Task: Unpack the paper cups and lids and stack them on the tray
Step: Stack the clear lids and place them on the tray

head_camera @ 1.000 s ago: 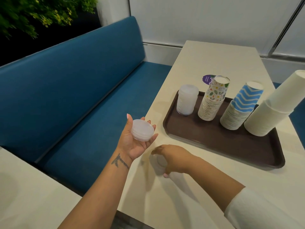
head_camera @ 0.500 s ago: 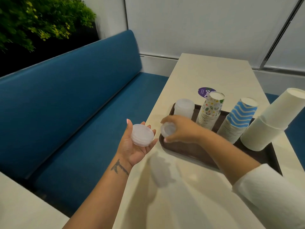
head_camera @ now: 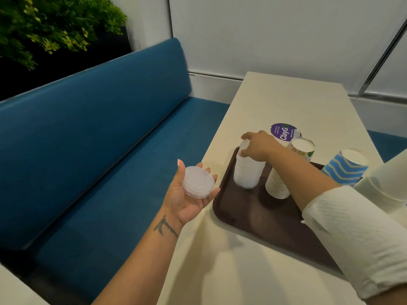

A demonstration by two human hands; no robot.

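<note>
Step in hand, by judgement: adding lids to stack (head_camera: 247,170) at 9 o'clock corner of tray (head_camera: 259,219). Right hand (head_camera: 258,146) on stack top, fingers curled round top lid, apparently seating it. Left hand (head_camera: 189,194) palm up at 9 o'clock of tray, cradling small lid pile (head_camera: 198,182) in half-curled fingers. Cups (head_camera: 286,170) standing at 3 o'clock of stack. Next: release, then transfer from pile, centred to avoid toppling. Versus half a second ago: right hand, then short of tray edge with lid, now over stack.
</note>
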